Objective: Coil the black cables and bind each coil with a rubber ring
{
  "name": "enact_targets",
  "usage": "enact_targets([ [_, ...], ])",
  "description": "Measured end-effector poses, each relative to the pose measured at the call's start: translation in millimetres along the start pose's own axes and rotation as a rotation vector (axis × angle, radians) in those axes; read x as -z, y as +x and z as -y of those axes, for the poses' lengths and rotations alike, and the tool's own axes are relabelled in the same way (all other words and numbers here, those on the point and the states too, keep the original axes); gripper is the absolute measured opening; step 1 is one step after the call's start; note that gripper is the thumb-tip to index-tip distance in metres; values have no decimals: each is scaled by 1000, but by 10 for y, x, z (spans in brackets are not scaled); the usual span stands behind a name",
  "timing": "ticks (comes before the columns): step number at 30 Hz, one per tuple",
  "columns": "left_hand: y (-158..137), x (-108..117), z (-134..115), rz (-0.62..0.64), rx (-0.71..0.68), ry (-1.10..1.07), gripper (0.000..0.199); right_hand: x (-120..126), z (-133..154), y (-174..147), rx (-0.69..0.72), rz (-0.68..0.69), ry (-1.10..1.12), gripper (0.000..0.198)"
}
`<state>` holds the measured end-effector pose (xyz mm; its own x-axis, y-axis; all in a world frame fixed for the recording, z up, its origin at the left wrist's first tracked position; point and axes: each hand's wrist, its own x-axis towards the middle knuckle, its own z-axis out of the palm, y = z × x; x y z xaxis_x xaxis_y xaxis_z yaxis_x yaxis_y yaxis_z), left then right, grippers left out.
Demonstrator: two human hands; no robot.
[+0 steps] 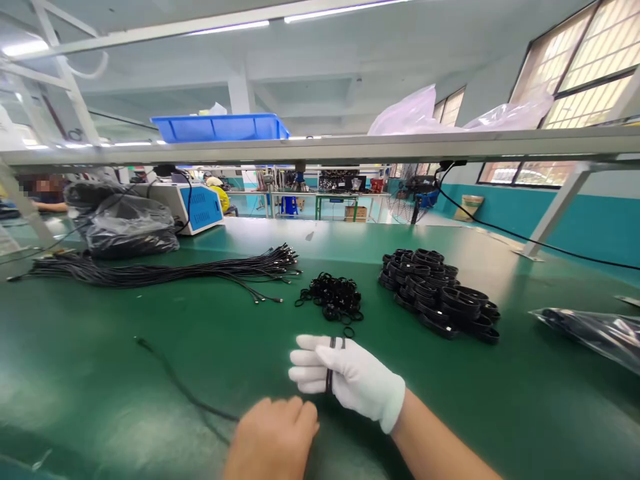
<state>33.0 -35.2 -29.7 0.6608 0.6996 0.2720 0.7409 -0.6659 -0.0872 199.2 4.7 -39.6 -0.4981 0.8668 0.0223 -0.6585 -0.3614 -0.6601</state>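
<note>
My left hand (274,437) is bare, closed and a little blurred by motion. A black cable (187,393) runs from it to the left across the table, its free end lying on the green surface. Just right of it, my right hand (345,373) wears a white glove, with the fingers stretched to the left. Black strands loop round its fingers, and the thumb lies across them. They look like turns of cable, though their link to the left hand is hidden. Beyond the gloved hand lies a heap of small black rings (334,293).
A bundle of straight black cables (170,272) stretches along the left. Coiled black cables (435,293) are piled at the right, near a clear plastic bag (595,333). A bagged black bundle (130,223) and a blue-white machine (193,203) stand back left. A shelf (325,148) spans overhead, carrying a blue tray (220,128).
</note>
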Motion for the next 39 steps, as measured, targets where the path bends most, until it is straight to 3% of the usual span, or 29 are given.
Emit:
enact_targets([
  [2,170,234,130,63,63,-154,10,38,-80,-39,-116,67,-87,40],
  [5,399,424,379,220,163,-633,5,41,-173,-109,-347,277,-73,50],
  [7,480,370,468,306,201,-952,10,12,-215,-135,-423,337,-37,52],
  [9,483,200,475,287,225,-1133,8,-31,-234,-136,-398,354,0,49],
  [12,342,-111,423,135,248,-1023,20,-105,-196,-99,-274,349,127,36],
  [15,107,-304,387,79,249,-576,27,-159,-90,-50,-125,292,236,35],
  [19,-112,-325,230,29,184,-98,27,-149,10,-2,53,148,206,33],
  [23,-49,-184,9,-37,44,13,25,-91,-40,3,47,-73,-3,37],
  [26,103,76,39,35,26,-18,16,-70,-110,-32,-65,-107,-169,39],
  [29,223,374,234,148,51,-153,6,-56,-174,-81,-255,97,-197,35],
  [31,264,468,373,201,113,-367,4,-39,-228,-108,-386,231,-158,41],
  [34,269,352,490,287,233,-843,5,-35,-317,-125,-492,322,-69,50],
  [36,239,152,489,259,315,-1089,9,-76,-351,-117,-491,346,21,40],
  [39,146,-154,420,99,382,-1104,20,-187,-328,-74,-378,324,219,30],
])
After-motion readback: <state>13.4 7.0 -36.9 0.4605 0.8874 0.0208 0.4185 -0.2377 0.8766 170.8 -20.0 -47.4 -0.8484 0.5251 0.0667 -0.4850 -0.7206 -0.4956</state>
